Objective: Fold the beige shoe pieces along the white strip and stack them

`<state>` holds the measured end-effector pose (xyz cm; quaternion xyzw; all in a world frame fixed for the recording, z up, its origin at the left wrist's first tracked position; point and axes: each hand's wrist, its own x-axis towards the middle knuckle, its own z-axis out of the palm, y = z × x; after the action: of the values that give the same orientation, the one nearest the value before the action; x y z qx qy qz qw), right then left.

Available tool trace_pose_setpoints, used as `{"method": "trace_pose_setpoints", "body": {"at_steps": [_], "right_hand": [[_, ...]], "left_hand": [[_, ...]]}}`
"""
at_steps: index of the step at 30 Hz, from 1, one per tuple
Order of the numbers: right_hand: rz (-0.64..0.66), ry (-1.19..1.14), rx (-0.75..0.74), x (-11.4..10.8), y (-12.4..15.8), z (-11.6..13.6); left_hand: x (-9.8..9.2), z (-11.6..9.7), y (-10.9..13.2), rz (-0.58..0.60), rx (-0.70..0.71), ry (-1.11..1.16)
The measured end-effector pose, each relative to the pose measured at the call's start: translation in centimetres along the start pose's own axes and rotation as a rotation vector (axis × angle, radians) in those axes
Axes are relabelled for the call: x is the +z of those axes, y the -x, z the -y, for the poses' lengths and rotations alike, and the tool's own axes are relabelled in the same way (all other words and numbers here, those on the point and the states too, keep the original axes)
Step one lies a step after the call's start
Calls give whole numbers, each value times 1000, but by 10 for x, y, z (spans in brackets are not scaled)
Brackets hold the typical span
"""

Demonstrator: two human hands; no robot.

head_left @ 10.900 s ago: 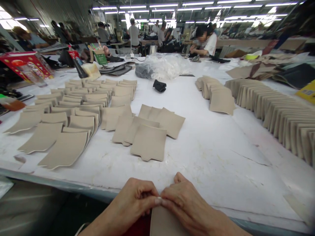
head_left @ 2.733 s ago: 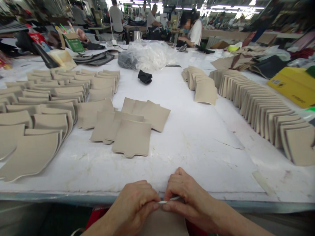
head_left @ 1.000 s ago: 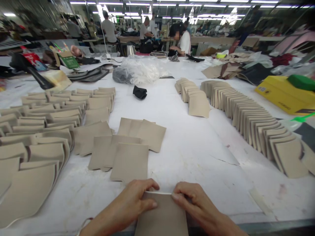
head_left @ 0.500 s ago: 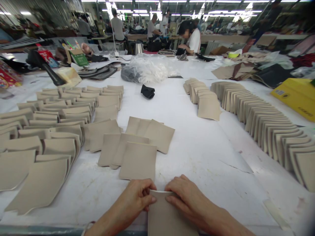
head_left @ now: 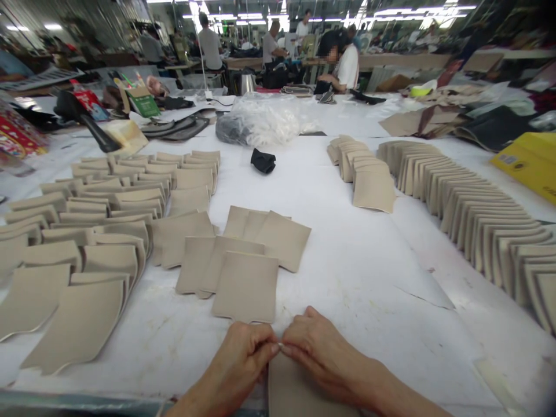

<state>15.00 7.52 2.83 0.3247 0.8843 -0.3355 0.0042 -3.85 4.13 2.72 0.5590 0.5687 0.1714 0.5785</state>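
Observation:
At the table's near edge lies a beige padded panel (head_left: 299, 391), its lower part cut off by the frame. My left hand (head_left: 241, 362) pinches its top left corner between thumb and fingers. Beside it, my right hand (head_left: 319, 353) pinches the same top edge, the thumbs almost meeting. The fingers cover most of that edge. Just beyond my hands a loose beige panel (head_left: 246, 286) lies flat, overlapping several others such as the tilted panel (head_left: 286, 240).
Rows of overlapping beige panels (head_left: 78, 324) fill the left. A long curved row (head_left: 469, 214) runs down the right, beside a shorter stack (head_left: 373, 185). Farther back are a black crumpled piece (head_left: 263, 161), a plastic bag (head_left: 264, 121) and a yellow box (head_left: 530, 165). People work behind.
My hands have drawn closer together along the panel's top edge, with fingertips now nearly touching. The view has shifted slightly, and the piles stay put.

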Motion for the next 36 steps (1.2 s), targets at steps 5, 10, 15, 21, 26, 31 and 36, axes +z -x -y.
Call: {"method": "trace_pose_setpoints", "body": {"at_steps": [5,10,15,21,26,31,36], "right_hand": [[4,2,33,-7,25,-14],[-21,6,104,-12,43,-27],[-42,11,103,-10,51,-36],[-80,103,122,-15,46,-35],[-78,77,50,-18,29,-16],[-33,112,39,-8,12,-2],[-22,93,-13,-11,19,-6]], "left_hand": [[3,3,3,2,-66,138],[0,4,2,3,-46,133],[-6,2,7,-7,11,-1],[-14,-11,5,-59,86,-171],[-7,-18,-6,-16,119,-230],[5,-8,-15,-23,217,-267],[1,3,-14,-28,389,-292]]}}
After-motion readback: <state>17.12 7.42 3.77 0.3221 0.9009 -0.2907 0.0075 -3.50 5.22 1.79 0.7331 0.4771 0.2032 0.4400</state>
